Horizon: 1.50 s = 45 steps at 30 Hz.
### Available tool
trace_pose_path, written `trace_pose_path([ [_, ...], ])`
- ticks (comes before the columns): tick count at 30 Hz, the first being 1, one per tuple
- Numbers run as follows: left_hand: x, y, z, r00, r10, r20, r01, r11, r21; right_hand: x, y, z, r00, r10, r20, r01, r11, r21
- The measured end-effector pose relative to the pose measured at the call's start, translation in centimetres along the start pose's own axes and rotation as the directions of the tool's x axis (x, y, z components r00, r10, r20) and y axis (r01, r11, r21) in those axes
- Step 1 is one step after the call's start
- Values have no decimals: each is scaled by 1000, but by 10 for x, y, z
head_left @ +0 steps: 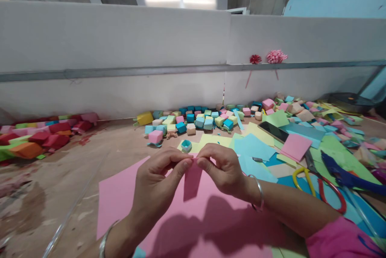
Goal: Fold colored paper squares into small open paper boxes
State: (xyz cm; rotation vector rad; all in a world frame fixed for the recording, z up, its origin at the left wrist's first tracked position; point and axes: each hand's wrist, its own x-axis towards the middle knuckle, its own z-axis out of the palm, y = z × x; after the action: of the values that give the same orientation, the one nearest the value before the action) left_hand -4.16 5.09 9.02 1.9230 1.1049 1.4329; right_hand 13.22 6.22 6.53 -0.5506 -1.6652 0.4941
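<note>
Between my two hands a small strip of pink paper (192, 185) hangs down, its top edge pinched by thumbs and fingertips. My left hand (161, 179) grips the strip's left corner, and my right hand (221, 169) grips the right corner, close beside it. Below them lies a large pink sheet (120, 193), with the shadows of both hands on it. Just beyond my fingertips sits a small open teal paper box (186, 145). How the strip is folded under my fingers is hidden.
Several small paper cubes (190, 118) line the wall, with bigger red and orange ones (56, 141) at left. To the right are yellow-and-red-handled scissors (330, 193), a blue-handled tool (346, 175), a phone (273, 131) and loose coloured sheets (256, 145). A clear rod (64, 219) lies left.
</note>
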Motion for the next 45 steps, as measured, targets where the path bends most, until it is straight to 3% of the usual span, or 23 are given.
trace_pose_path([
  [3, 2, 1, 2, 996, -86, 29, 88, 992, -94, 2, -2, -2, 999, 43, -15, -43, 999, -28],
  [6, 4, -2, 4, 988, -152, 35, 156, 976, -150, 1, 2, 0, 979, 201, -40, -200, 979, 34],
  [9, 6, -7, 3, 982, -190, -11, 185, 968, -168, 0, 9, 3, 945, 326, 26, -327, 939, 103],
  [23, 14, -16, 6, 964, -260, -53, 241, 943, -231, -5, 17, 8, 877, 447, 179, -464, 883, 70],
  [26, 17, -17, 7, 955, -296, 0, 289, 932, -220, -5, 21, 9, 847, 481, 227, -514, 850, 114],
  [30, 17, -18, 9, 947, -304, 102, 317, 935, -157, 0, 25, 5, 899, 414, 142, -429, 898, 99],
  [35, 16, -17, 8, 973, -209, 99, 218, 971, -95, 8, 22, -2, 921, 380, 88, -388, 916, 103],
  [38, 17, -16, 7, 970, -175, 169, 173, 985, 27, 11, 21, -5, 930, 367, -14, -360, 918, 165],
  [40, 17, -17, 6, 979, -128, 158, 112, 988, 103, 12, 20, -7, 941, 338, -13, -335, 936, 106],
  [42, 16, -19, 5, 993, -38, 110, 20, 987, 161, 14, 18, -10, 973, 231, 25, -230, 972, -42],
  [45, 15, -22, 4, 989, 124, 80, -139, 962, 235, 17, 14, -16, 995, -32, 99, 57, 962, -265],
])
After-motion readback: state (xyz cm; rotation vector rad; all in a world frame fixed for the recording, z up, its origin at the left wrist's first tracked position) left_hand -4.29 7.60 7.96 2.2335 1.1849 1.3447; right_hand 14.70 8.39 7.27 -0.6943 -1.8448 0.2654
